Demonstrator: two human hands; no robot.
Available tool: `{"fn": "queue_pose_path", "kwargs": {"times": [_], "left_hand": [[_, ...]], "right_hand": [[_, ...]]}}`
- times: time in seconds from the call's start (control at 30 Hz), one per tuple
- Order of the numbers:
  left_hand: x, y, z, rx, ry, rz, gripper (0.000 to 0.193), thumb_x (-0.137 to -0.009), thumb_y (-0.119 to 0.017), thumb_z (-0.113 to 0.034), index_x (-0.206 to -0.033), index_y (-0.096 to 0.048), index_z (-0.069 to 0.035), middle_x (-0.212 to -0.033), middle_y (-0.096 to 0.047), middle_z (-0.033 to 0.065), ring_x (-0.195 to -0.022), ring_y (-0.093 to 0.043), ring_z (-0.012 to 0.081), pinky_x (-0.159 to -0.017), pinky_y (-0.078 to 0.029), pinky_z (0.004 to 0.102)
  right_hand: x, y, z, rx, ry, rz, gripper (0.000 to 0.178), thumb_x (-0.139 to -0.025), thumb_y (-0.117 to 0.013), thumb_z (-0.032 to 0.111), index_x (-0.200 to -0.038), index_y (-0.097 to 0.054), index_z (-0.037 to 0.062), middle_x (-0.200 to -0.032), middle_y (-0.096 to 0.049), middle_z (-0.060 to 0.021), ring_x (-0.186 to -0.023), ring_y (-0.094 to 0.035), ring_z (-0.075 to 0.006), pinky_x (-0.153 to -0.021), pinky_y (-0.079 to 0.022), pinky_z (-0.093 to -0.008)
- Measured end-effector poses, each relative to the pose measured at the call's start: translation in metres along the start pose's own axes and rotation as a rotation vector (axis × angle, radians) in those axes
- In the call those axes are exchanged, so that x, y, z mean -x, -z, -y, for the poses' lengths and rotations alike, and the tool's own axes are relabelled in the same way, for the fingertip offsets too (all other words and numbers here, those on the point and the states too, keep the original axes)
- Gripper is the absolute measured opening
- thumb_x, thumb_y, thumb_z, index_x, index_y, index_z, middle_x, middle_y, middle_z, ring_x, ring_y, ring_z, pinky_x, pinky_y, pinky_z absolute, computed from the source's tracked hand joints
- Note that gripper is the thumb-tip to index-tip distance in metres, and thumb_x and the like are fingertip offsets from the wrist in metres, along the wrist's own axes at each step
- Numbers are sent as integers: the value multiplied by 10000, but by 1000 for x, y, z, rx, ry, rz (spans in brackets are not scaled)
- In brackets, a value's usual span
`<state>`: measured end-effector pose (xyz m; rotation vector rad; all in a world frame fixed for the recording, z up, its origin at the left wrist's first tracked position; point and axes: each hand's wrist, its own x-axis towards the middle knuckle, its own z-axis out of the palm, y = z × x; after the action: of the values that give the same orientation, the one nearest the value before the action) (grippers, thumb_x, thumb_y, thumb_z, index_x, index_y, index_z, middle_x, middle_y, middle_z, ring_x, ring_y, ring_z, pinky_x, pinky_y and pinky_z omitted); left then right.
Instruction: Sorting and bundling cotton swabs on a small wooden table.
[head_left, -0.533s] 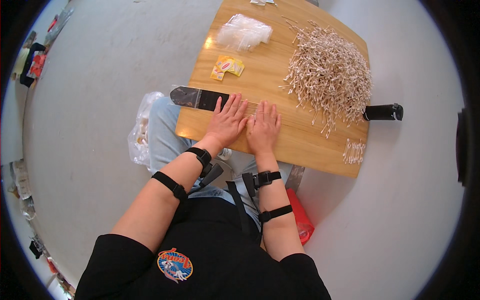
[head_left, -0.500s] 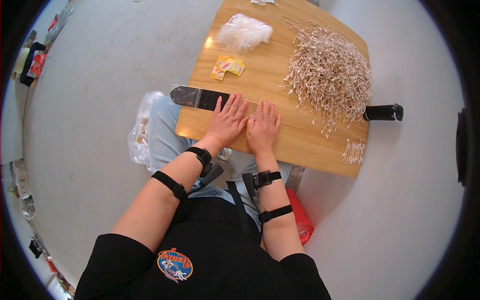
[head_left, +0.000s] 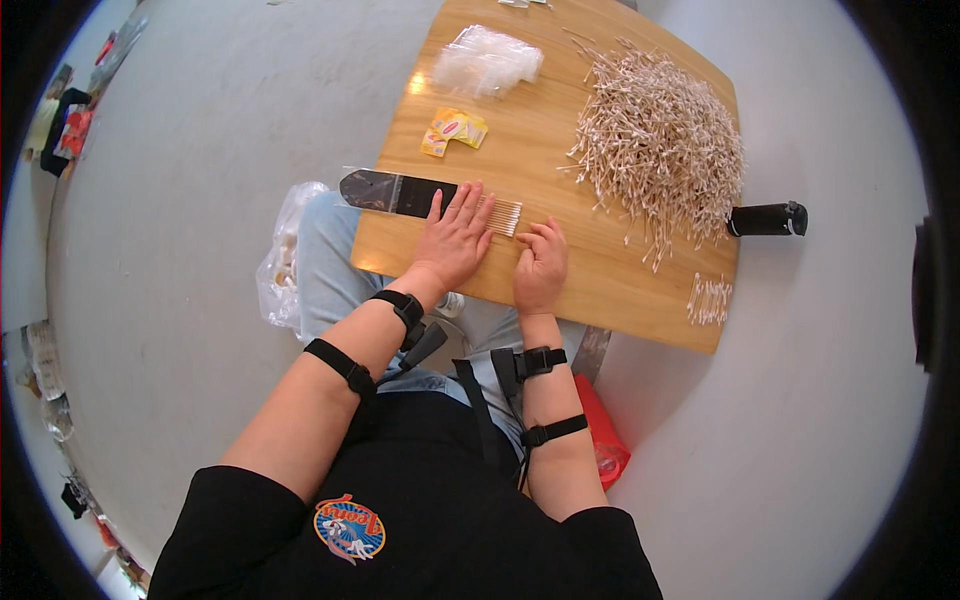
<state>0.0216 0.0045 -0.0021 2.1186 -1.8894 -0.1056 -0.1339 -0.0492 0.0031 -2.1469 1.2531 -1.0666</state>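
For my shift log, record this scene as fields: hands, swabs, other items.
Left hand: flat, over the black strip's right end and part of the swab row
Right hand: fingers curled, right of that row; any grip unclear
Other swabs: large pile, right; small batch, near right corner
Other items: clear bags, far side; yellow pieces, nearer

Left hand (head_left: 454,240) flat, right hand (head_left: 541,264) loosely curled

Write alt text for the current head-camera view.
A person's left hand lies flat across the end of a black strip and a row of cotton swabs, the right hand curled beside the swabs. On the wooden table, a large swab pile lies right, with yellow printed pieces and clear plastic bags beyond the hands.
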Motion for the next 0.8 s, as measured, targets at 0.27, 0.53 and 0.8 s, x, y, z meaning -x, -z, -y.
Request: {"fn": "queue_pose_path", "kwargs": {"times": [0.27, 0.53, 0.8], "left_hand": [[1, -2, 0, -11, 0, -5, 569, -995, -454, -366, -1501, -381, -116, -1589, -302, 114, -1485, -242, 245, -1200, -132, 504], [1, -2, 1, -1, -8, -6, 573, -994, -454, -357, -1503, -376, -103, -1588, -301, 127, -1486, -237, 255, -1198, -134, 502], [1, -1, 0, -24, -1, -20, 556, -998, -447, -373, -1490, -403, -117, -1587, -310, 110, -1483, -247, 235, -1201, -133, 503]], "right_hand": [[-1, -1, 3, 62, 12, 7, 162, -776, -590, -29, -838, -702, 69, -1023, -651, -95, -1179, -566, -353, -1013, -430, -451], [-3, -4, 4, 77, 20, -16, 181, -774, -584, -23, -879, -699, 69, -1028, -635, -112, -1162, -573, -347, -1011, -426, -449], [-3, -3, 3, 106, 29, 25, 210, -772, -579, -21, -913, -705, 69, -1053, -630, -111, -1172, -564, -344, -1010, -426, -448]]}}
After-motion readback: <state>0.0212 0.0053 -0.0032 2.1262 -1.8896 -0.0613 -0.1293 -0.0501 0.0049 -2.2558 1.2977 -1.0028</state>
